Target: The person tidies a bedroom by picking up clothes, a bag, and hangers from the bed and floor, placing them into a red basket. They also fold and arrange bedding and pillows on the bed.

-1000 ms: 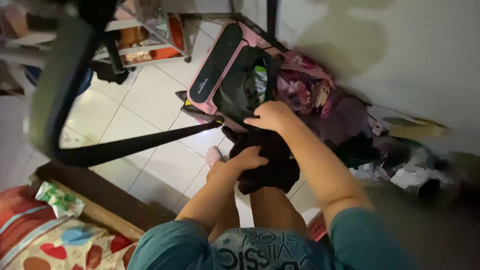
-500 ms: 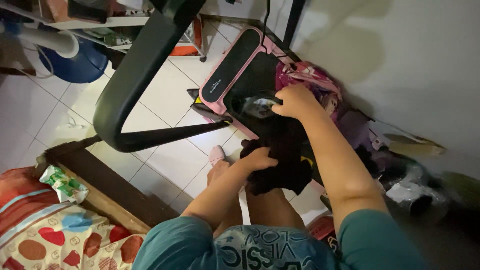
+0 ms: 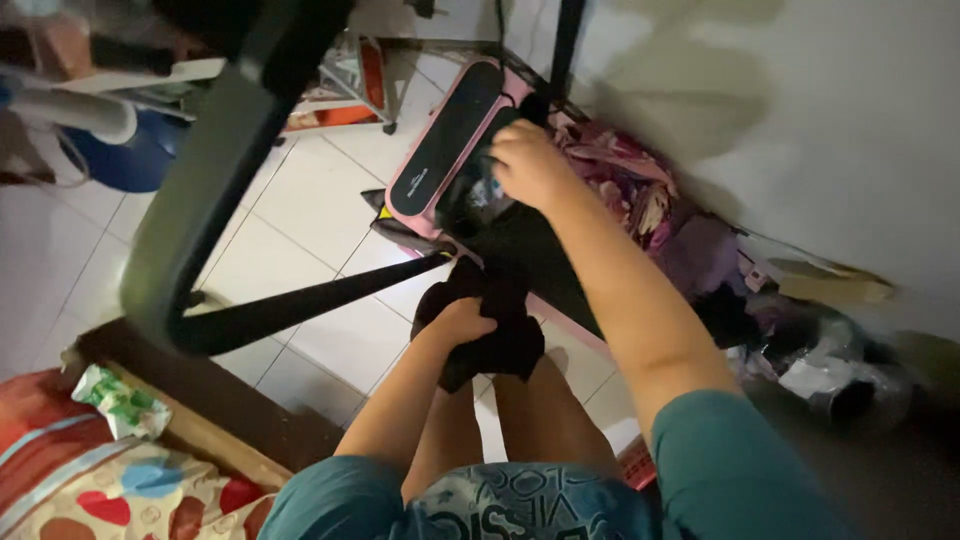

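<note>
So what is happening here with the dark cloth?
A person stands on a white tiled floor. The left hand grips a bunched black cloth garment near the knees. The right hand reaches to its far end, over a pink and black flat machine. A heap of purple clothes lies by the wall.

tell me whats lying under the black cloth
The black cloth, bunched in the left hand, hangs over the person's bare legs and pale floor tiles; anything inside its folds is hidden.
</note>
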